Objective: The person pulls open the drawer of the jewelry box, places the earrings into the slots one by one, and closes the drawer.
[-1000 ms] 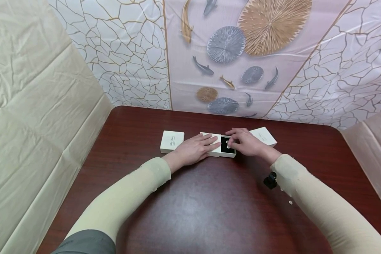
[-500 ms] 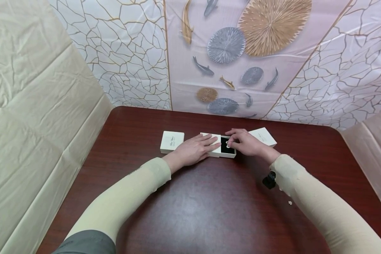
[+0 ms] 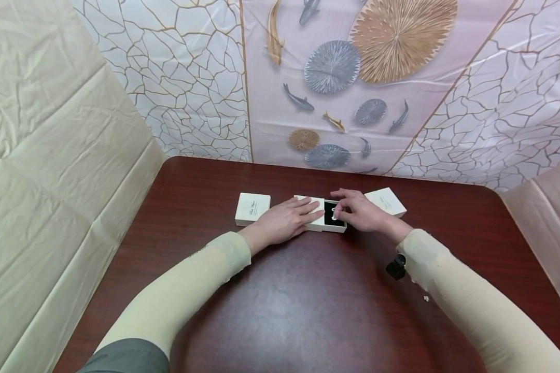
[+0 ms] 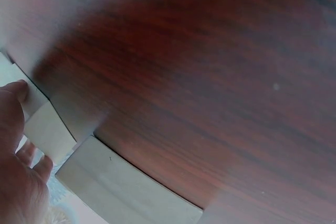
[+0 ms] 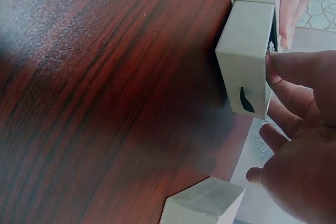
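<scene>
White drawer box (image 3: 316,226), black-lined tray (image 3: 328,220) partly out; left hand (image 3: 283,220) straight-fingered on top, right hand (image 3: 361,211) pinching silvery ornament (image 5: 271,46) inside; lidded-looking boxes (image 3: 253,206) either side.

I take this for a small makeshift booth, walled in with cloth. The back cloth (image 3: 382,124) is printed with grey and gold fish (image 3: 298,97) and round, leaf-like discs (image 3: 401,39) on pale pink, flanked by white panels with gold crackle lines (image 3: 182,77). On my left a plain beige drape (image 3: 51,160) runs down beside the bench, and a similar drape (image 3: 553,223) closes the right. Folds and creases show me it is hung fabric. The bench (image 3: 280,311) is dark red-brown with wood grain and rounded corners, rather like office furniture. Which building this is, I can't tell.
</scene>
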A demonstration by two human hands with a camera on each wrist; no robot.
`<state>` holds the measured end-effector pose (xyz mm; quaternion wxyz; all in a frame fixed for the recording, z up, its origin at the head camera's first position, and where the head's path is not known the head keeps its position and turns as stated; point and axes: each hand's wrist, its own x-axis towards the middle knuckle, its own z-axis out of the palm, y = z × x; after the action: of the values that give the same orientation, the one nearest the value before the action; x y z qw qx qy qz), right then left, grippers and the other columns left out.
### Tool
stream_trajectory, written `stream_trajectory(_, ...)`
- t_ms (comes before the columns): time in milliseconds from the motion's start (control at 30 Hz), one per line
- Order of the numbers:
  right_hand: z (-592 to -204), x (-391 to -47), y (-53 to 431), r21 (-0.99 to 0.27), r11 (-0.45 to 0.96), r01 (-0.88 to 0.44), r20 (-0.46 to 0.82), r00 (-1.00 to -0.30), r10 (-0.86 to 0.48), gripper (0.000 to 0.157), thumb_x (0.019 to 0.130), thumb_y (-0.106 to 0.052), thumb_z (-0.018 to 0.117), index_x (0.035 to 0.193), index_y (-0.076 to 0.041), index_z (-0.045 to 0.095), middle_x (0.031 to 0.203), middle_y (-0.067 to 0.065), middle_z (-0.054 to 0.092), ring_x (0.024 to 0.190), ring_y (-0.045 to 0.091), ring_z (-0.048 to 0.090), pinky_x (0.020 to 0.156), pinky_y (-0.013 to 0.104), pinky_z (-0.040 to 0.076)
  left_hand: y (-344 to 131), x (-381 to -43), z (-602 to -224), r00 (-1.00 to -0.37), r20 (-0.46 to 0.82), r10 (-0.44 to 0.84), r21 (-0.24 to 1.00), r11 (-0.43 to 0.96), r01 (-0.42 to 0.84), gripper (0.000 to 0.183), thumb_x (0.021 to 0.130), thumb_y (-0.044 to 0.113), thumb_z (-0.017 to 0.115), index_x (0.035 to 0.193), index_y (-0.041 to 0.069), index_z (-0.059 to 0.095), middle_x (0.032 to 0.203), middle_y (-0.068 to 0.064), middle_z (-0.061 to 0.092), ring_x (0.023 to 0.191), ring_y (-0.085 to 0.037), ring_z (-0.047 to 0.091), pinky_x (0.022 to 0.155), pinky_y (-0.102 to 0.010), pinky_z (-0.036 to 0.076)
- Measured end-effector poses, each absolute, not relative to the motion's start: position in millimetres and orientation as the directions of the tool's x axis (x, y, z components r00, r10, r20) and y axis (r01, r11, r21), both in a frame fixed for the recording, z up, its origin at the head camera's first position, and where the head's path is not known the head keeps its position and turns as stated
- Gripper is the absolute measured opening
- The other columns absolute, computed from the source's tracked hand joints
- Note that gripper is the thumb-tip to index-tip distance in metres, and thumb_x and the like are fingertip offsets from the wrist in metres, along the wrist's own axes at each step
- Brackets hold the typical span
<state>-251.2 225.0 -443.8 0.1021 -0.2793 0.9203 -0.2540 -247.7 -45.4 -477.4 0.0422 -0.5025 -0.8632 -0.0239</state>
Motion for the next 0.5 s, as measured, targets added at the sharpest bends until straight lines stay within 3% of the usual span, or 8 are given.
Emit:
stream_trajectory(233, -441.8, -246.4, 222.3, -0.493, 0.731, -0.472, -0.055, -0.821, -0.568, 0.018, 0.102, -0.003, 0.066, 0.087, -0.012, 0.071, 0.16, 0.031, 0.045, 0.157, 0.055, 0.023, 0.121, 0.082, 0.006, -45.3, -247.4, -476.2, -0.497, 0.086, 0.863, 0.004, 0.499, 0.867, 0.058, 0.111, 0.029, 0.061, 0.165, 0.018, 0.044, 0.17, -0.01, 0.041, 0.158, -0.031, 0.035, 0.128, -0.051, 0.032)
stream_trajectory(500, -441.5, -248.9, 222.5, -0.484, 0.739, -0.469, -0.069, -0.821, -0.567, 0.017, 0.102, -0.003, 0.066, 0.088, -0.011, 0.071, 0.161, 0.03, 0.044, 0.157, 0.055, 0.021, 0.121, 0.082, 0.007, -45.5, -247.6, -476.2, -0.498, 0.083, 0.863, 0.003, 0.5, 0.866, 0.058, 0.111, 0.03, 0.059, 0.166, 0.019, 0.043, 0.17, -0.009, 0.04, 0.159, -0.03, 0.035, 0.128, -0.05, 0.031)
